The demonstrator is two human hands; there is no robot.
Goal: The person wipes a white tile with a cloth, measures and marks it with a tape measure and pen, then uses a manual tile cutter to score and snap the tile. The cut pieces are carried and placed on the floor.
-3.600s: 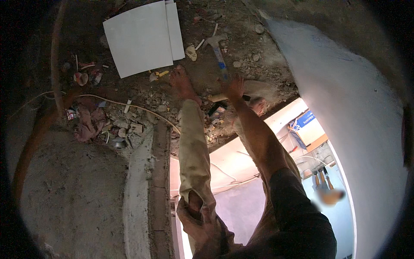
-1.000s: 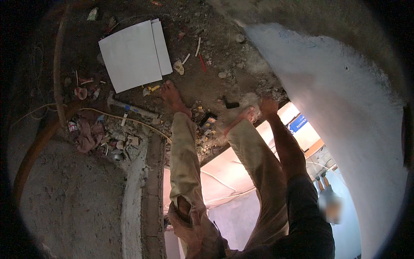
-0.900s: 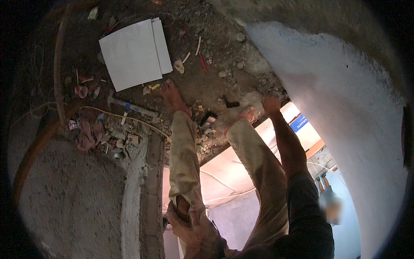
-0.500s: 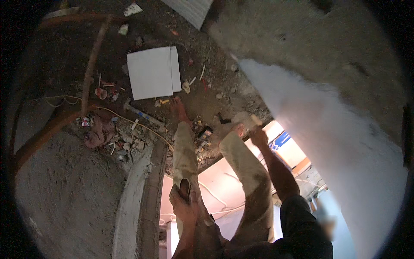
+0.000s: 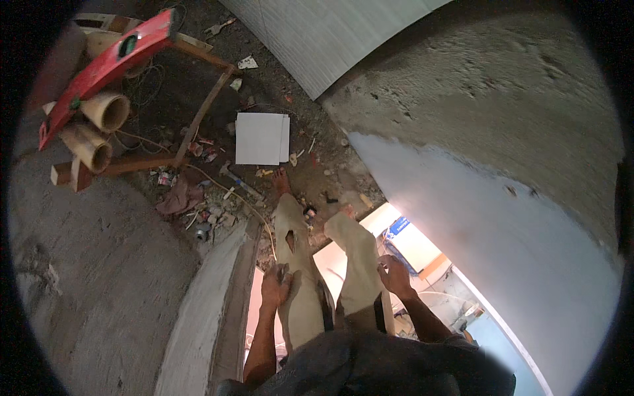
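Note:
My left hand (image 5: pixel 276 285) rests beside my left trouser leg (image 5: pixel 298 310), fingers loosely curled and nothing visible in them. Next to the right leg, my right hand (image 5: pixel 395 276) is bent inward with its fingers curled together, and no object shows there either. Ahead of my bare left foot (image 5: pixel 282 183) lie square white tiles (image 5: pixel 257 140), at least two, slightly offset. A hammer (image 5: pixel 243 181) lies on the dirt left of that foot. A short pale wooden piece (image 5: pixel 365 200) lies on the rubble ahead of the right hand.
A red spirit level (image 5: pixel 109 72) rests over bamboo poles (image 5: pixel 105 112) at upper left, by wooden beams (image 5: pixel 135 164). A thin cable (image 5: pixel 254 210) crosses the rubble. A corrugated sheet (image 5: pixel 323 39) stands at the top. An opening to a lower room lies beneath my legs.
My right hand has drawn back from beside the wooden piece to my right leg. My left hand has left the trouser knee area it was gripping. The view has shifted, bringing the spirit level in.

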